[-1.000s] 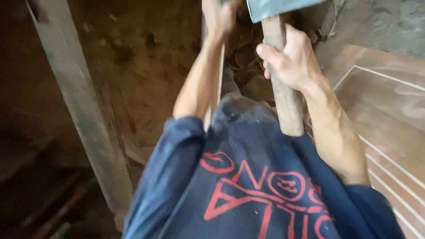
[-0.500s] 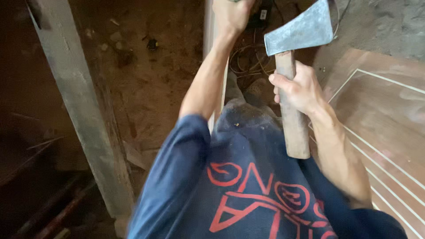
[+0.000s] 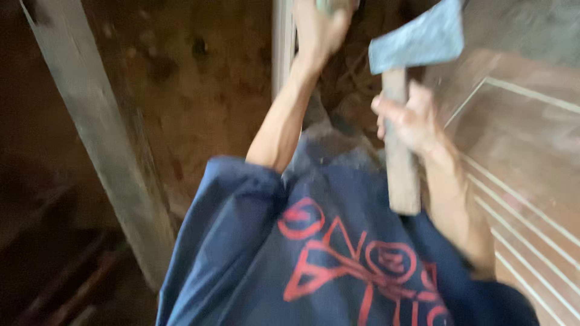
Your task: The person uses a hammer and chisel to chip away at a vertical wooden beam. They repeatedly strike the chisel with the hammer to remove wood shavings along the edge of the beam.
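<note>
My right hand grips the wooden handle of an axe, just below its grey metal head, which points up and to the right. My left hand reaches up to the top edge of the view and closes around something at a pale upright wooden piece; what it holds is mostly cut off. My dark blue shirt with red print fills the lower middle of the view. The picture is blurred by motion.
A grey wooden post slants down the left side. Brown earth floor lies behind it. Reddish wooden boards with pale lines are on the right. Dark planks lie at the lower left.
The axe head has come down into view and shifted right over the second. My left hand stays raised on the upright piece. The view has drifted slightly.
</note>
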### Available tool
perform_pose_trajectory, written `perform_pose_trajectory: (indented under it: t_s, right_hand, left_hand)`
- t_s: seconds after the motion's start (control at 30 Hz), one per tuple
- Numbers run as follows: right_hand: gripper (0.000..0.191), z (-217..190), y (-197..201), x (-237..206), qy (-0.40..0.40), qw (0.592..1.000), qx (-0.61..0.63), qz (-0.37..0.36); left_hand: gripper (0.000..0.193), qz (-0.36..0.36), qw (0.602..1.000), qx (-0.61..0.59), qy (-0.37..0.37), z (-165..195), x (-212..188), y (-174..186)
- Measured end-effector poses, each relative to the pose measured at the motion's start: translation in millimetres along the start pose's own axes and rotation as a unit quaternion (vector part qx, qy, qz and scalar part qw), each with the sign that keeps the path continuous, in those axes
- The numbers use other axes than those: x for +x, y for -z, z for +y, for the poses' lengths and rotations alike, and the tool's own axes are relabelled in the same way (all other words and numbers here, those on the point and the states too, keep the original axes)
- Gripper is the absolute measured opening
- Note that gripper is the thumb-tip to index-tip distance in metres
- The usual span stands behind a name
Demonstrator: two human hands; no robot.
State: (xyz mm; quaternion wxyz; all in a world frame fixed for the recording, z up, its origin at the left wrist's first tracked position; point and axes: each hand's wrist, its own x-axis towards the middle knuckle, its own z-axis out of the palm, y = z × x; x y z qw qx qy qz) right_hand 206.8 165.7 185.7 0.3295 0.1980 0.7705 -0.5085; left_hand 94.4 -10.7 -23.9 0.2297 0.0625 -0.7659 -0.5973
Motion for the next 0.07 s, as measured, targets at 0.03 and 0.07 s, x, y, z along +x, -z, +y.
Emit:
perform_pose_trajectory:
  t_s: [0.03, 0.07]
  right_hand:
    - [0.023, -5, -10, 6, 0.028, 0.999, -0.019, -0.003]
    - [0.023, -2, -7, 3, 0.043, 0.998, -0.037, -0.007]
  left_hand:
    - [0.027, 0.017, 0.999, -0.027, -0.037, 16, 6, 14]
    - [0.027, 0.014, 0.998, -0.031, -0.048, 26, 25, 37]
